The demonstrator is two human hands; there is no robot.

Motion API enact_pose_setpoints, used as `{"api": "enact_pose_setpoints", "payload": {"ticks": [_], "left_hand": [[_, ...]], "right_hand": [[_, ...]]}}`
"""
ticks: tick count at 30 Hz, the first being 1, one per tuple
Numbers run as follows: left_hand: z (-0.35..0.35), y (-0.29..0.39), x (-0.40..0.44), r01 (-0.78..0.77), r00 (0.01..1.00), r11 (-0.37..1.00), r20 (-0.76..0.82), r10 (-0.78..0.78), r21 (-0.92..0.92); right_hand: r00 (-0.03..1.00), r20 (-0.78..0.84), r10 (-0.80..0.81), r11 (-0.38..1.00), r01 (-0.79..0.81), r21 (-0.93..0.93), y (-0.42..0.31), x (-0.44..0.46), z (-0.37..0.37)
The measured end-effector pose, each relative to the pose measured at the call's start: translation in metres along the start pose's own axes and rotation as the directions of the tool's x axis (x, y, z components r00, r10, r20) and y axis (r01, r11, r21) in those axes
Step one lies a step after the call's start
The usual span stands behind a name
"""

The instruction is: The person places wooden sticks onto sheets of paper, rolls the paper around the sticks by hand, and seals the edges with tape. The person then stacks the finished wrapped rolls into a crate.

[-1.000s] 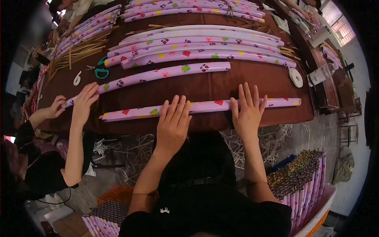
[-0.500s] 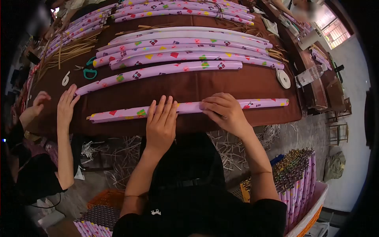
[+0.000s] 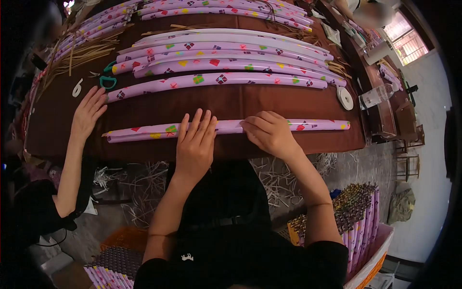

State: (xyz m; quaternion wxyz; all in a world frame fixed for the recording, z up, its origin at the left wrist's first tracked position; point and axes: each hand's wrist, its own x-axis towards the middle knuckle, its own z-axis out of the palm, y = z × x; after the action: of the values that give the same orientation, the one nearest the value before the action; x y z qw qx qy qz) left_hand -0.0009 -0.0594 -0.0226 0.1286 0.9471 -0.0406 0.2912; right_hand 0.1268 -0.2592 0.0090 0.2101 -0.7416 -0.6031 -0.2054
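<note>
- Keeping the roll [image 3: 229, 127] straight seems to matter most; it lies on the cloth [image 3: 284, 103] in front of us, left of the bottle [image 3: 378, 97] and nearer us.
- Our left hand [image 3: 196, 142], farther from the bottle, rests flat on it, fingers slightly apart; we do well to press evenly.
- Our right hand [image 3: 272, 134], nearer the bottle, sets bunched fingers on the roll; whether they clamp it, we cannot tell.
- A paper edge [image 3: 139, 135] shows towards the end farthest from the bottle, so we watch for slack there.
- A co-worker's hand [image 3: 87, 115] is at another roll [image 3: 199, 82], well left of the bottle; we leave it room.
</note>
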Motion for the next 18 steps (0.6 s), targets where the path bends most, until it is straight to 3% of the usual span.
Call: {"api": "enact_pose_setpoints", "payload": {"ticks": [6, 8, 18], "left_hand": [[0.001, -0.001, -0.002, -0.002, 1.000, 1.000, 0.000, 0.002, -0.011], [0.001, 0.000, -0.002, -0.001, 1.000, 1.000, -0.003, 0.001, -0.014], [0.001, -0.001, -0.002, -0.012, 1.000, 1.000, -0.016, 0.012, -0.022]], "right_hand": [[0.999, -0.015, -0.042, 0.999, 0.042, -0.018, 0.002, 0.001, -0.003], [0.999, -0.036, -0.011, 0.996, 0.014, 0.088, 0.002, 0.001, -0.004], [0.999, -0.040, -0.011, 1.000, 0.011, -0.002, 0.001, 0.000, 0.004]]}}
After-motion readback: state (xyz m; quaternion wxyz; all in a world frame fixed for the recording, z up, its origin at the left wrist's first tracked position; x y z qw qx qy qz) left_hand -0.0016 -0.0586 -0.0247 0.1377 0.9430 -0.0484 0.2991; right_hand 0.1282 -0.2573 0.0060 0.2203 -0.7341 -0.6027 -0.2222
